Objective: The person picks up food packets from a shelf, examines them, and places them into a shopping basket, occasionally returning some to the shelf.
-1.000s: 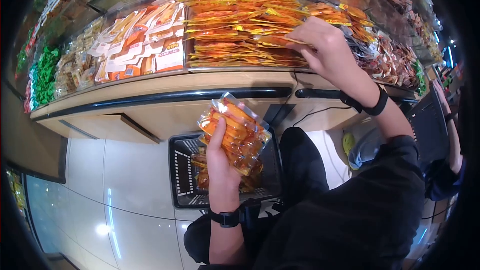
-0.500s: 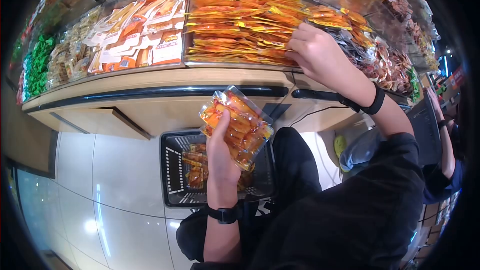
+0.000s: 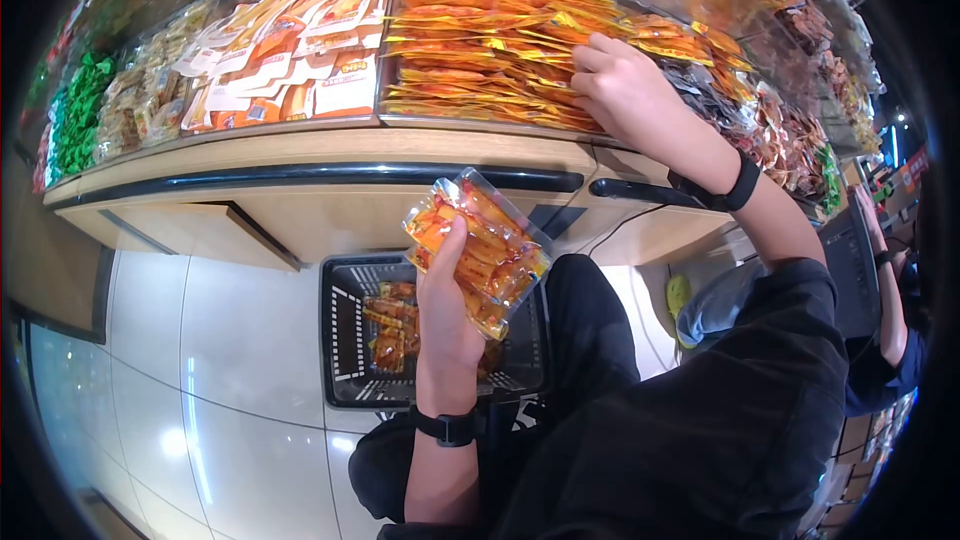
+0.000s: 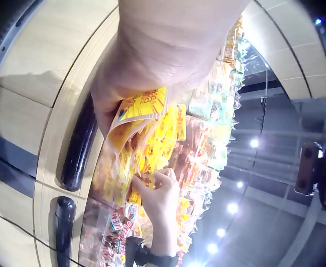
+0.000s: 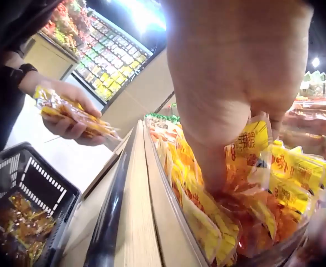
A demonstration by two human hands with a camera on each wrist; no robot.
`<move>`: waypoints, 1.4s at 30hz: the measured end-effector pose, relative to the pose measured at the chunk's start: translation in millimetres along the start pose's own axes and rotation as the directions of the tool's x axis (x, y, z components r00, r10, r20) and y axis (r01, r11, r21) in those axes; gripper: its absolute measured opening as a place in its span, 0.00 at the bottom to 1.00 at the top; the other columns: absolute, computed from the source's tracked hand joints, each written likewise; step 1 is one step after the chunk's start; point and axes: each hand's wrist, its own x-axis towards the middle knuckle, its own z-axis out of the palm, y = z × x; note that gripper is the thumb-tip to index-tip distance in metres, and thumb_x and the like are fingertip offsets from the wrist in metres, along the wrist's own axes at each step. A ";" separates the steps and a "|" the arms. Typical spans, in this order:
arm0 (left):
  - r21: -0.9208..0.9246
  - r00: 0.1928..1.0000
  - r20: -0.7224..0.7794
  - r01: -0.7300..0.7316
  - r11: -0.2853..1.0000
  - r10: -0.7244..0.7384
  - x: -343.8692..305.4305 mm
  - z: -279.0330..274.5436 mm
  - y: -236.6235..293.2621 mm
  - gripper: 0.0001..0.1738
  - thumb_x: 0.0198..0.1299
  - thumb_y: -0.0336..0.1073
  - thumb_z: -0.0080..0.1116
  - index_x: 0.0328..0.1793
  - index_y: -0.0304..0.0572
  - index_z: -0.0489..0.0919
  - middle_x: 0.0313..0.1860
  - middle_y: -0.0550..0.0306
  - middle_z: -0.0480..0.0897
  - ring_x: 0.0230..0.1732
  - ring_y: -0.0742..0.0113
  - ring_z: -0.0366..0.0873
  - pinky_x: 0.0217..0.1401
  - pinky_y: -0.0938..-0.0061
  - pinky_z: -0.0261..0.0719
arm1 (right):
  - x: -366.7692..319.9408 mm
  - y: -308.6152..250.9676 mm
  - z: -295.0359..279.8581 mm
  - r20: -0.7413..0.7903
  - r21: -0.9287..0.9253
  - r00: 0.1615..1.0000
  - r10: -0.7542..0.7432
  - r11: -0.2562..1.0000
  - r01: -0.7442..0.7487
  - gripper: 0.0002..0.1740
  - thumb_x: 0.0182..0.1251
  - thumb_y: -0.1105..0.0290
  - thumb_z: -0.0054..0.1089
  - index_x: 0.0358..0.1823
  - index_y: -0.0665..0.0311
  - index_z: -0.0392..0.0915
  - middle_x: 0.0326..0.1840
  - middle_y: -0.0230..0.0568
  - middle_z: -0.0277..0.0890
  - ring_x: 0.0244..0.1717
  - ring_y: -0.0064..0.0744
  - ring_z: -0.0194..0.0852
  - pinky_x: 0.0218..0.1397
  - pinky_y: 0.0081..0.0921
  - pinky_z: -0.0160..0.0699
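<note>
From the head: gripping with the left hand a bundle of packets, thumb across the front and fingers curled behind. Holding it up in front of the wooden counter, over the black basket on the floor, with more such packets inside. Reaching with the right hand into the pile of packets in the glass bin on the counter, fingers bent down onto the orange and yellow wrappers. From the left wrist: clasping the bundle of packets with the left hand, yellow label outward, near the black rail. Farther off, touching the pile with the right hand, fingertips at the edge of one wrapper. From the right wrist: digging with the right hand into the pile of packets, one finger deep between them, a yellow top just beside the thumb. Impossible to tell whether pinching a packet or only parting them. Beyond, holding the bundle of packets in the left hand, apart from the counter and above the basket. Probably the picking step: taking one more packet from the pile for the bundle. Calling next for a firm pinch on a single wrapper and a clean lift, without dragging the neighbours over the edge of the bin.
</note>
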 end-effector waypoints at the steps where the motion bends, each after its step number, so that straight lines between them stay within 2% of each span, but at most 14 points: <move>1: -0.002 1.000 0.006 -0.007 1.000 0.007 -0.1 -1.1 -0.1 0.26 0.79 0.45 0.49 0.76 0.38 0.68 0.64 0.41 0.81 0.66 0.49 0.81 0.69 0.50 0.81 | 1.7 -2.0 -0.5 0.001 0.002 1.000 -0.002 1.000 0.002 0.07 0.52 0.75 0.71 0.27 0.68 0.80 0.42 0.44 0.76 0.49 0.47 0.73 0.52 0.42 0.78; 3: -0.006 1.000 -0.010 -0.012 1.000 0.012 -1.2 0.2 -0.7 0.26 0.79 0.45 0.49 0.76 0.38 0.68 0.64 0.41 0.81 0.66 0.48 0.81 0.69 0.49 0.81 | 5.3 -5.4 -3.5 0.050 -0.024 0.999 0.019 1.000 -0.018 0.06 0.49 0.72 0.69 0.27 0.67 0.86 0.62 0.47 0.75 0.65 0.47 0.70 0.62 0.41 0.74; 7: -0.033 1.000 -0.010 -0.021 0.999 0.021 0.0 -4.5 -3.7 0.26 0.80 0.45 0.49 0.76 0.38 0.68 0.65 0.41 0.80 0.66 0.48 0.81 0.69 0.50 0.81 | 2.5 0.7 -10.0 -0.013 -0.026 0.993 -0.117 0.993 0.116 0.06 0.51 0.71 0.69 0.28 0.65 0.88 0.81 0.45 0.63 0.83 0.49 0.55 0.74 0.47 0.66; 11: -0.110 0.999 -0.035 0.023 0.994 -0.027 -0.1 -0.9 -3.0 0.23 0.79 0.39 0.51 0.74 0.36 0.70 0.63 0.46 0.82 0.63 0.47 0.83 0.62 0.50 0.86 | -2.2 4.0 -19.9 0.078 -0.129 0.961 -0.265 0.953 0.273 0.09 0.55 0.66 0.67 0.25 0.64 0.88 0.88 0.37 0.54 0.88 0.46 0.46 0.81 0.47 0.61; 16: -0.101 0.997 -0.074 -0.001 0.995 -0.006 2.9 2.9 -6.5 0.23 0.80 0.39 0.51 0.75 0.38 0.70 0.65 0.46 0.81 0.64 0.45 0.83 0.62 0.49 0.86 | 2.0 14.2 5.1 -0.039 -0.103 0.965 -0.260 0.961 0.255 0.11 0.57 0.67 0.67 0.23 0.66 0.87 0.87 0.39 0.55 0.88 0.48 0.47 0.81 0.47 0.61; 18: -0.025 0.998 -0.059 -0.006 1.000 0.004 3.7 -0.9 -7.9 0.27 0.80 0.45 0.49 0.78 0.39 0.67 0.68 0.47 0.79 0.69 0.45 0.79 0.69 0.50 0.81 | 5.3 13.1 5.8 0.040 -0.083 0.978 -0.203 0.975 0.206 0.08 0.53 0.71 0.69 0.22 0.69 0.84 0.86 0.40 0.59 0.88 0.50 0.47 0.81 0.49 0.61; 24: -0.002 0.998 -0.060 0.015 1.000 -0.015 7.6 -3.4 -9.4 0.27 0.80 0.44 0.48 0.79 0.39 0.66 0.69 0.47 0.79 0.69 0.44 0.79 0.69 0.50 0.80 | 6.6 13.6 18.0 -0.017 -0.149 0.984 -0.176 0.974 0.172 0.09 0.52 0.71 0.63 0.16 0.64 0.82 0.89 0.37 0.53 0.90 0.45 0.42 0.85 0.47 0.54; 30: -0.026 0.998 -0.061 -0.026 0.999 0.024 11.5 -2.1 -9.4 0.24 0.79 0.41 0.52 0.74 0.37 0.70 0.64 0.46 0.82 0.62 0.46 0.84 0.61 0.52 0.86 | 16.1 18.0 31.4 -0.032 -0.179 0.982 -0.188 0.967 0.179 0.07 0.50 0.67 0.69 0.20 0.61 0.88 0.88 0.35 0.54 0.90 0.48 0.39 0.85 0.54 0.50; 34: 0.027 1.000 -0.015 -0.004 1.000 0.004 10.2 -0.4 -10.2 0.24 0.78 0.41 0.50 0.75 0.38 0.70 0.64 0.47 0.82 0.62 0.46 0.84 0.62 0.52 0.85 | 18.4 27.3 32.0 0.047 -0.191 0.982 -0.181 0.964 0.187 0.09 0.59 0.65 0.66 0.33 0.56 0.93 0.87 0.34 0.56 0.90 0.49 0.40 0.86 0.55 0.49; 36: -0.033 1.000 -0.005 -0.006 0.999 0.005 6.5 1.5 -13.1 0.25 0.78 0.42 0.48 0.75 0.39 0.70 0.65 0.47 0.81 0.63 0.46 0.83 0.64 0.52 0.84 | 12.9 27.9 30.5 -0.057 -0.143 0.953 -0.298 0.947 0.287 0.11 0.62 0.64 0.63 0.38 0.52 0.93 0.88 0.36 0.54 0.90 0.48 0.39 0.87 0.53 0.46; 38: -0.033 1.000 0.019 -0.019 0.999 0.019 0.2 8.1 -11.7 0.25 0.78 0.40 0.48 0.76 0.38 0.69 0.66 0.47 0.80 0.64 0.46 0.82 0.64 0.51 0.83 | 6.6 13.4 2.2 -0.010 -0.076 0.976 -0.219 0.973 0.218 0.12 0.61 0.66 0.66 0.44 0.56 0.91 0.86 0.39 0.57 0.88 0.50 0.45 0.85 0.53 0.49; 40: -0.068 0.998 0.048 -0.026 0.997 0.029 -0.4 9.2 -13.0 0.24 0.78 0.39 0.49 0.75 0.37 0.69 0.64 0.45 0.81 0.63 0.47 0.83 0.63 0.52 0.84 | -2.2 -11.0 -27.5 -0.136 0.072 0.979 -0.155 0.984 0.166 0.13 0.57 0.70 0.71 0.45 0.59 0.89 0.84 0.43 0.61 0.86 0.51 0.50 0.81 0.52 0.55; 41: -0.069 0.999 0.039 -0.021 0.997 0.024 -0.8 8.6 -13.2 0.24 0.78 0.39 0.49 0.75 0.37 0.69 0.64 0.45 0.81 0.63 0.47 0.83 0.63 0.52 0.84 | -7.1 -22.2 -31.9 -0.277 0.213 0.956 -0.102 0.963 0.165 0.12 0.53 0.72 0.74 0.41 0.63 0.87 0.77 0.49 0.68 0.81 0.55 0.58 0.77 0.50 0.61; 42: -0.088 0.996 0.076 -0.036 0.996 0.043 -0.5 8.7 -13.7 0.24 0.78 0.38 0.51 0.75 0.36 0.70 0.63 0.45 0.82 0.61 0.49 0.84 0.62 0.54 0.86 | -14.3 -41.0 -33.9 -0.311 0.372 0.948 0.064 0.926 0.060 0.13 0.57 0.70 0.76 0.42 0.63 0.84 0.62 0.45 0.78 0.65 0.44 0.76 0.63 0.39 0.75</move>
